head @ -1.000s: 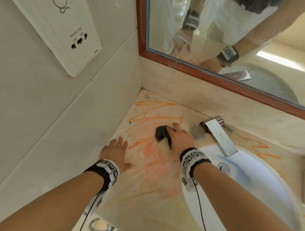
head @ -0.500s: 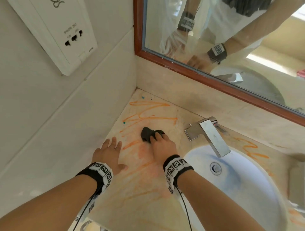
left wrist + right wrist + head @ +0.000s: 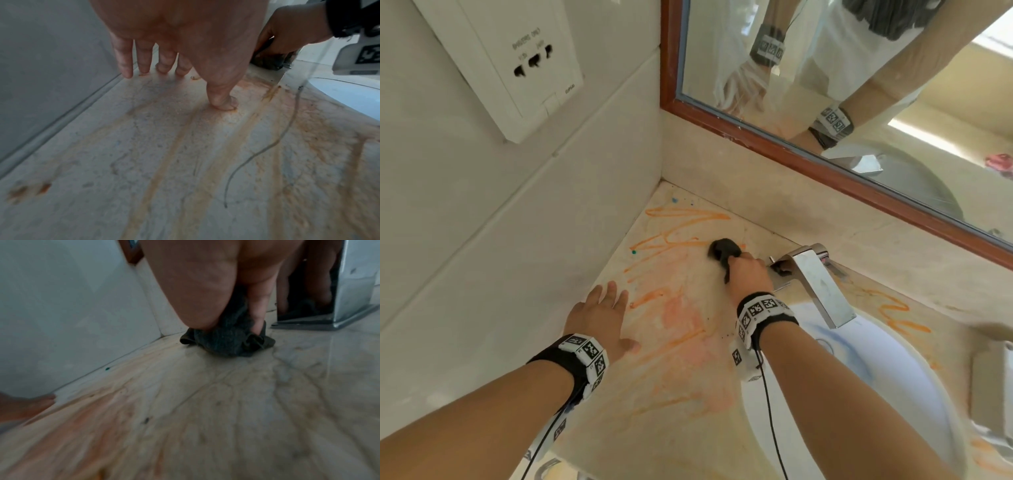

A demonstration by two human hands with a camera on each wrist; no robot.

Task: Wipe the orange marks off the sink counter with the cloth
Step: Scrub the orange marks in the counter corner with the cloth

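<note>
**Dark cloth pressed to the counter beside the tap**

Over on the left wall hangs a white socket plate (image 3: 500, 61) with 3 dark holes, above pale wall tiles (image 3: 482, 222) that run down to the marble sink counter (image 3: 688, 428).

The left hand (image 3: 599, 317) lies flat on the counter close to the wall, fingers straight and slightly spread, thumb out to the side, holding nothing. From the left wrist view its fingertips (image 3: 125, 69) and thumb tip touch the stone.

Orange marks (image 3: 681, 236) cover the counter from the back corner forward: crisp zigzag lines near the corner, and paler smeared patches (image 3: 681, 318) between the 2 hands and toward the front edge. A few small teal spots (image 3: 633, 252) sit near the wall.

The right hand (image 3: 748, 274) grips a bunched dark grey cloth (image 3: 724, 251), fingers curled down over it and pressing it onto the counter at the end of an orange line, just left of the tap. In the right wrist view the cloth (image 3: 228, 340) bulges out under thumb and fingers, flat against the stone.

Just beside it stands the chrome tap (image 3: 815, 281), its spout reaching over the white basin (image 3: 859, 411). More orange squiggles (image 3: 897, 315) lie on the counter right of the tap. Above, a wood-framed mirror (image 3: 825, 164) reflects both arms.
</note>
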